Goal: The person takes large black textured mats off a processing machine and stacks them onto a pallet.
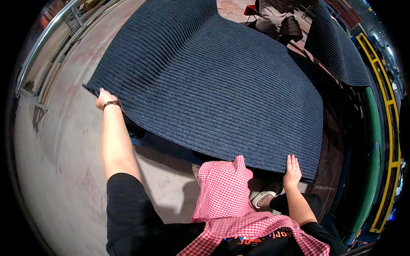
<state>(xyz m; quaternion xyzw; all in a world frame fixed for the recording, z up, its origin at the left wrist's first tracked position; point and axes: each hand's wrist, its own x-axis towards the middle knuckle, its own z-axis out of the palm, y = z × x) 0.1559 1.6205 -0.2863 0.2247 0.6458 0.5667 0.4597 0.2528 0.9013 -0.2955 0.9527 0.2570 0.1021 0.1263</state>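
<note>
A large dark-blue ribbed carpet piece (230, 94) spreads in front of me, its far left part rising in a curved fold. At its left corner, my left hand (105, 98), with a dark bracelet on the wrist, is closed around the edge. My right hand (292, 171) is at the near right edge, with straight fingers pressed together on the ribbed top. Its thumb is hidden, seemingly beneath the edge. Under the near edge a darker blue layer (164, 147) shows, and what supports it is mostly hidden.
A metal rail frame (47, 40) stands at the far left. Another ribbed carpet piece (337, 47) hangs at the right, near a green rounded bar (370, 162) and a yellow ladder-like frame (390, 128). Beyond the carpet a person (277, 19) is partly visible. My checked apron (224, 183) touches the near edge.
</note>
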